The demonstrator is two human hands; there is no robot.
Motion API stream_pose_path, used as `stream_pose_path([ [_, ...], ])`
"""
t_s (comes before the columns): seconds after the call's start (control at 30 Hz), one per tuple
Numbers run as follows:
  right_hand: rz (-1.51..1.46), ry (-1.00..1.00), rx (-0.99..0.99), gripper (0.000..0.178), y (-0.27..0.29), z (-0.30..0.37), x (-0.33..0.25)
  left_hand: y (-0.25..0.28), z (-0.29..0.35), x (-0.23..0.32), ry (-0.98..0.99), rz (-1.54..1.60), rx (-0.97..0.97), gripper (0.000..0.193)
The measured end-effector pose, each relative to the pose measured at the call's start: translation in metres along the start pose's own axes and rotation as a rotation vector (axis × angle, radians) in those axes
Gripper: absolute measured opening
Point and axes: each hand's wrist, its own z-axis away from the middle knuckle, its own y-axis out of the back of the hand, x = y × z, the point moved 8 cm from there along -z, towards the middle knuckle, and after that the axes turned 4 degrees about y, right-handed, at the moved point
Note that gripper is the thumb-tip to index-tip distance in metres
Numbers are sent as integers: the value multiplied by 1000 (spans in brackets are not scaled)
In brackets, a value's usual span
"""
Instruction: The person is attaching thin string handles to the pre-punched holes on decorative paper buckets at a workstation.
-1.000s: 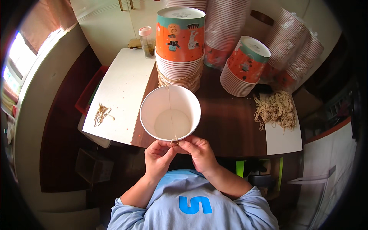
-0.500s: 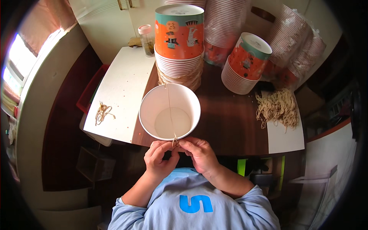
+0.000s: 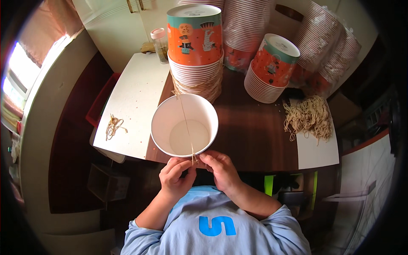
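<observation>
An open paper bucket (image 3: 161, 136) with a white inside tilts toward me at the table's front edge. A thin beige cord (image 3: 184, 112) runs from its far rim across the opening to the near rim, where a small loop of it sticks up. My left hand (image 3: 176, 176) is closed, pinching the cord between thumb and forefinger just below that rim. Beside it, my right hand (image 3: 223, 170) is closed at the near rim, thumb against the edge. Its other fingers are partly hidden, so whether they also hold cord is unclear.
Behind the bucket stands an upturned stack of orange-and-green paper buckets (image 3: 194, 40), cords wound round its lower part. A shorter stack (image 3: 272, 70) is to the right, with plastic-wrapped stacks (image 3: 316, 38) beyond. A cord heap (image 3: 312, 117), a few loose cords (image 3: 114, 126) and a jar (image 3: 160, 46) lie around.
The bucket and the things at the back sit slightly farther left in the picture. The cord loop at the near rim now points up more sharply. Both hands keep nearly the same place.
</observation>
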Motion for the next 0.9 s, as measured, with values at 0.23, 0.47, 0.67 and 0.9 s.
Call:
stream_pose_path([
  [0.23, 96, -60, -110, 23, -6, -4, 0, -3, 8, -16, 183, 156, -47, 18],
  [0.47, 77, -8, -124, 20, -10, -6, -4, -4, 21, -44, 398, 352, -8, 9],
  [0.67, 900, 549, 9, 12, -15, 7, -45, -9, 20, -42, 453, 476, -80, 5],
  [0.9, 1192, 802, 104, 9, -24, 20, -54, -17, 20, -38, 591, 726, -118, 8],
])
